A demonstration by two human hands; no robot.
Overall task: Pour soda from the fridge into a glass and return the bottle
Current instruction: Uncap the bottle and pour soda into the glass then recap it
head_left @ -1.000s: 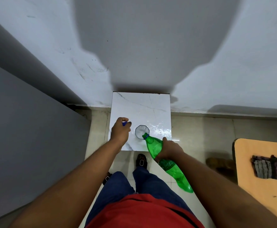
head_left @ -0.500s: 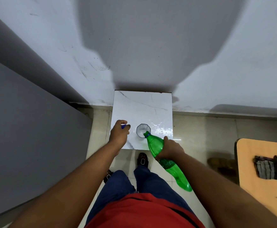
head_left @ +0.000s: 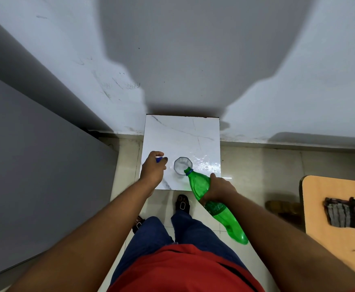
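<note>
A green plastic soda bottle point(head_left: 199, 185) is tilted with its open neck at the rim of a clear glass point(head_left: 182, 165). The glass stands on a small white marble-top table point(head_left: 185, 135). My right hand point(head_left: 219, 189) grips the bottle around its middle, the base pointing back toward me. To the left of the glass, my left hand point(head_left: 153, 168) rests on the table, closed on the blue bottle cap point(head_left: 158, 159). How much soda the glass holds is hard to tell.
A grey fridge side point(head_left: 35, 175) fills the left. The white wall point(head_left: 193, 60) rises behind the table. A wooden table point(head_left: 341, 232) with a folded cloth point(head_left: 349, 213) is at the right. My legs and sandalled feet point(head_left: 182, 204) stand on tiled floor.
The bottle's neck has stayed at the glass rim and both hands hold their places. The view has shifted only slightly.
</note>
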